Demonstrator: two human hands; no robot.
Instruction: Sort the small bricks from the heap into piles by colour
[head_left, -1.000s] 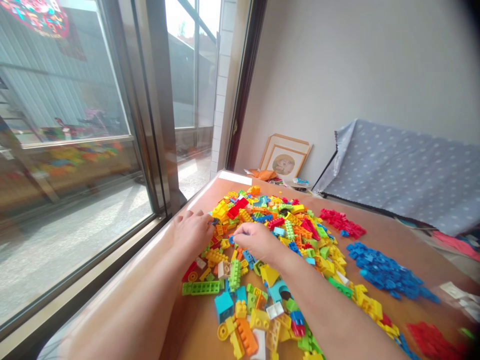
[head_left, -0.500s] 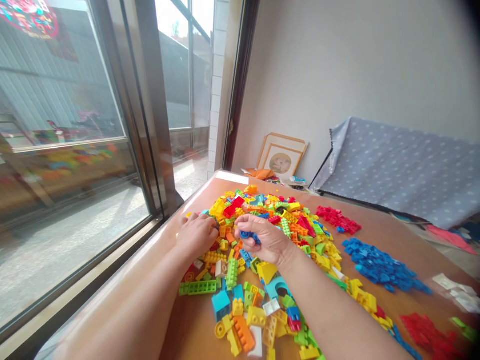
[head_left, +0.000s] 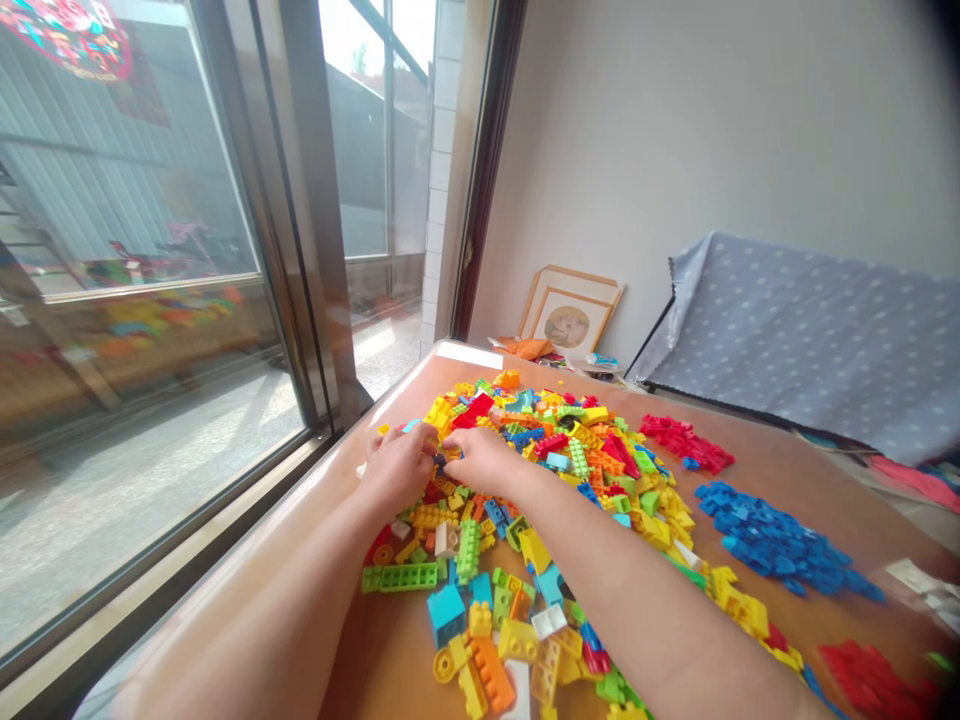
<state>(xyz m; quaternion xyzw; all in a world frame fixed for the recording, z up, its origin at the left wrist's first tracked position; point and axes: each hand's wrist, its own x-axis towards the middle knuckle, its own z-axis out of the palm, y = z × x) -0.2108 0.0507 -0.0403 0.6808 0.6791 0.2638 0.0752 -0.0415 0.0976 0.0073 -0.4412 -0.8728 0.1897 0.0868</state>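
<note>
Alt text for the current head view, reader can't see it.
A person's left hand and right hand are close together at a heap of mixed-colour toy bricks on a brown table; what they hold is unclear. Separate piles of blue bricks and red bricks lie to the right. A window is at left, a framed picture behind.

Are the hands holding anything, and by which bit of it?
It can't be told: a dark blue piece shows between the left hand and right hand, but fingers hide whether either grips it, or where.
</note>
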